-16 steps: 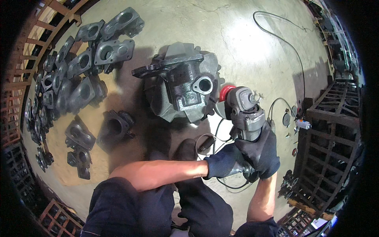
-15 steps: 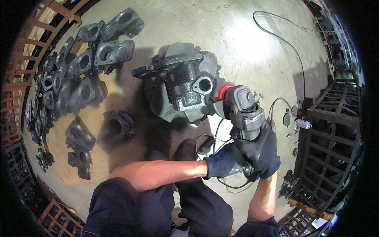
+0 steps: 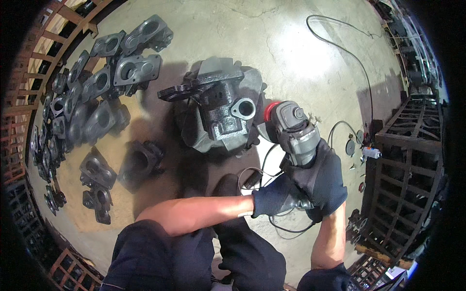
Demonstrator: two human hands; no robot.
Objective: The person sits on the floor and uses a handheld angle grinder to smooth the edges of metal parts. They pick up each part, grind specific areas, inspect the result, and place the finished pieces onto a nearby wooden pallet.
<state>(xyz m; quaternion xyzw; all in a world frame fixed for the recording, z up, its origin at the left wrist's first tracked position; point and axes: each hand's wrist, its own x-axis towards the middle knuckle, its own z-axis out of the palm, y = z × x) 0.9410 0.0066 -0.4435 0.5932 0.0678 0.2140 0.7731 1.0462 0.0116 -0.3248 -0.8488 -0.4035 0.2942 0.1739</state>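
Note:
A grey angle grinder (image 3: 293,131) with a red guard touches the right side of a large dark metal casting (image 3: 218,109) standing on the concrete floor. My right hand (image 3: 325,179), in a dark glove, is wrapped around the grinder's body. My left hand (image 3: 274,196), also gloved, grips the grinder's rear end just below, forearm reaching across from the left. The grinder's disc is hidden behind the casting's edge.
Several smaller dark castings (image 3: 97,92) lie in rows at the left, one apart (image 3: 141,162) near my knee. The grinder's cable (image 3: 340,48) loops over the floor at the right. Metal crates (image 3: 407,165) stand at the right, wooden ones (image 3: 29,97) at the left.
The grinder and both hands have shifted slightly; otherwise nothing has visibly changed.

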